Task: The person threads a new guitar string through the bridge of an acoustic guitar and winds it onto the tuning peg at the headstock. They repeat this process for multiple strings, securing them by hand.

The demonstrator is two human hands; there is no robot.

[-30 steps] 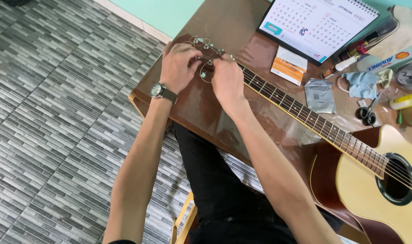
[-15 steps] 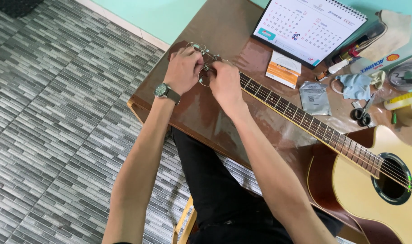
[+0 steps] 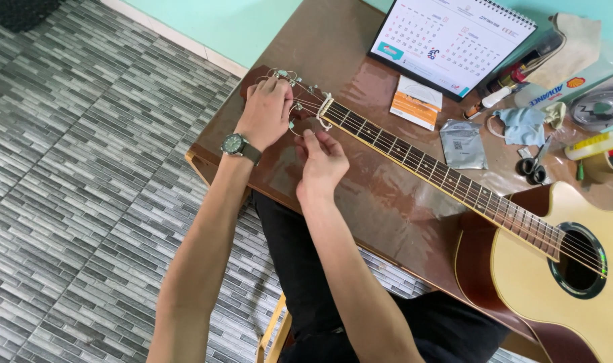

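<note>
Guitar: acoustic guitar (image 3: 555, 269) lies flat across the brown table (image 3: 333, 47), body at lower right of frame, neck running up-left, headstock (image 3: 286, 87) left of centre near the top.
Left hand: left hand (image 3: 266, 111) rests over the headstock, fingers curled down onto the tuner area, wristwatch (image 3: 238, 144) on the wrist; exact hold hidden under the hand.
Right hand: right hand (image 3: 322, 165) sits just below the nut, fingertips pinched together on a thin loose string (image 3: 300, 131) that curls beside the headstock.
Table, upper right: desk calendar (image 3: 447, 40), orange-and-white packet (image 3: 414, 104), silver packet (image 3: 462, 143), blue cloth (image 3: 523, 126), small scissors (image 3: 535, 168).
Floor: grey tile (image 3: 85, 168), left of frame.
</note>
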